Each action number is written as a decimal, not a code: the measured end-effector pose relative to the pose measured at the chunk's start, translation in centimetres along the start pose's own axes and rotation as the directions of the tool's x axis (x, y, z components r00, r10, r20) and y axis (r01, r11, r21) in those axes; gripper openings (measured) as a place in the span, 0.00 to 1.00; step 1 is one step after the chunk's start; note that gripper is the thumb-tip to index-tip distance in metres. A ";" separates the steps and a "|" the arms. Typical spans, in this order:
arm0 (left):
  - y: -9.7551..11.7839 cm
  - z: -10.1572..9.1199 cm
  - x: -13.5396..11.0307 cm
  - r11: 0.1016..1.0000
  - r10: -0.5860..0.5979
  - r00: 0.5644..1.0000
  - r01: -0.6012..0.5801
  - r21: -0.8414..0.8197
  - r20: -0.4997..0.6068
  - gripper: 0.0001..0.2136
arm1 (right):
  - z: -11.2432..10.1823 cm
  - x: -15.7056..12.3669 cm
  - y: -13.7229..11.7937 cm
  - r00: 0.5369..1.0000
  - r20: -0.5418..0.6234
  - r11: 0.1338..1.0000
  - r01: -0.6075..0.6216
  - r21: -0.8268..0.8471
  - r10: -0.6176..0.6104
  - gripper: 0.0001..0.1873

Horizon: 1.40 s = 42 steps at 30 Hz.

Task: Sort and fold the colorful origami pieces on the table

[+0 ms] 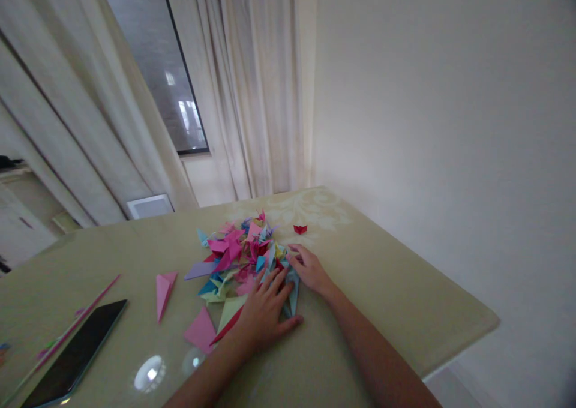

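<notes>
Firstly, left hand point(265, 309): palm down, fingers slightly apart, over the heap's near right side.
Right hand point(311, 271): fingers bent at its right edge; whether they pinch anything, I cannot tell.
Paper heap point(231, 249): folded, many-coloured, on the table point(382, 312).
Beyond right hand: small red piece point(300, 230).
Left of heap: pink folded piece point(164, 291).
Farther left: phone point(81, 351), thin pink stick point(92, 304).

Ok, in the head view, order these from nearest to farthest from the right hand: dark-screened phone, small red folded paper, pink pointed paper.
From the right hand:
1. Small red folded paper, just beyond it.
2. Pink pointed paper, left, past the paper pile.
3. Dark-screened phone, farther left, lower picture corner.
</notes>
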<state>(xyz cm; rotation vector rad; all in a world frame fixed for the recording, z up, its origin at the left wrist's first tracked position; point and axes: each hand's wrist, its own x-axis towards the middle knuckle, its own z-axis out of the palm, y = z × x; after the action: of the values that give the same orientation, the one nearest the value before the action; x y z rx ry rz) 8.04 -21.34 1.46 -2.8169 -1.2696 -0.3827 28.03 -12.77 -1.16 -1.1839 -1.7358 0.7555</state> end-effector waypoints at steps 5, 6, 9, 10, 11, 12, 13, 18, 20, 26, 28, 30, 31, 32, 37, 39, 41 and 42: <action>-3.8 -1.7 1.7 0.979 -0.203 0.973 0.206 -0.013 0.112 0.31 | -0.7 0.2 0.1 1.000 0.025 0.989 0.008 -0.148 -0.004 0.22; -4.7 -2.2 1.5 0.969 -0.244 0.957 0.247 0.005 0.158 0.32 | -0.8 0.2 0.1 0.999 0.042 0.986 0.012 -0.165 -0.006 0.23; -7.2 -4.1 0.8 0.935 -0.355 0.893 0.342 0.095 0.278 0.33 | -1.0 0.1 -0.3 0.994 0.108 0.974 0.030 -0.225 -0.006 0.25; -7.8 -4.7 0.6 0.921 -0.389 0.868 0.365 0.135 0.309 0.33 | -1.2 0.1 -0.5 0.993 0.122 0.967 0.033 -0.253 -0.002 0.23; -8.3 -5.3 0.4 0.904 -0.427 0.841 0.389 0.178 0.331 0.33 | -1.3 0.0 -0.7 0.991 0.131 0.959 0.033 -0.281 0.005 0.22; -8.6 -5.9 0.3 0.884 -0.466 0.815 0.412 0.220 0.346 0.33 | -1.5 -0.1 -1.0 0.991 0.137 0.953 0.027 -0.302 0.015 0.20; -8.9 -6.4 0.1 0.865 -0.500 0.791 0.432 0.255 0.353 0.33 | -1.8 -0.1 -1.2 0.989 0.144 0.950 0.015 -0.311 0.032 0.20; -9.2 -6.9 -0.2 0.844 -0.524 0.808 0.452 0.288 0.268 0.24 | -2.5 -0.4 -1.3 0.972 0.214 0.972 -0.048 -0.232 0.099 0.30; -9.3 -6.3 0.0 0.856 -0.498 0.845 0.443 0.264 0.197 0.21 | -2.5 -0.5 -1.1 0.965 0.240 0.982 -0.064 -0.175 0.106 0.28; -10.1 -5.5 0.7 0.905 -0.424 0.888 0.407 0.125 0.178 0.11 | -3.2 -0.5 -2.0 0.934 0.354 0.997 -0.062 0.038 0.044 0.09; -10.6 -6.5 0.6 0.913 -0.408 0.899 0.400 0.081 0.160 0.11 | -3.7 -0.4 -2.9 0.946 0.322 0.987 -0.079 0.142 0.029 0.10; -11.1 -7.7 0.4 0.929 -0.368 0.918 0.371 0.009 0.146 0.12 | -4.0 -0.2 -3.8 0.973 0.228 0.946 -0.106 0.305 0.036 0.13; -11.2 -8.3 0.3 0.939 -0.330 0.929 0.341 -0.037 0.170 0.12 | -4.0 -0.1 -4.1 0.987 0.157 0.917 -0.103 0.384 0.045 0.14; -11.3 -8.7 0.1 0.948 -0.284 0.934 0.307 -0.084 0.217 0.12 | -4.0 0.0 -4.2 0.995 0.083 0.891 -0.088 0.445 0.057 0.16; -10.8 -8.1 -0.4 0.955 -0.155 0.861 0.257 -0.151 0.484 0.16 | -3.2 0.6 -3.3 0.988 -0.052 0.885 -0.104 0.454 0.143 0.21; -10.4 -7.3 -0.3 0.961 -0.177 0.855 0.257 -0.102 0.487 0.16 | -2.8 0.6 -2.9 0.984 -0.039 0.889 -0.141 0.436 0.175 0.21; -10.2 -6.6 -0.1 0.966 -0.195 0.862 0.253 -0.063 0.469 0.13 | -2.7 0.6 -2.8 0.982 -0.046 0.886 -0.146 0.439 0.184 0.21; -10.1 -6.5 -0.1 0.968 -0.196 0.864 0.247 -0.051 0.464 0.11 | -2.6 0.5 -2.9 0.982 -0.052 0.883 -0.141 0.448 0.183 0.21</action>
<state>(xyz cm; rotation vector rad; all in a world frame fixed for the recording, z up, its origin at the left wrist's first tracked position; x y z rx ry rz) -0.84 -15.45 6.95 -2.9657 -1.7131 0.2415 29.14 -13.33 2.59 -1.0328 -1.3013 1.1116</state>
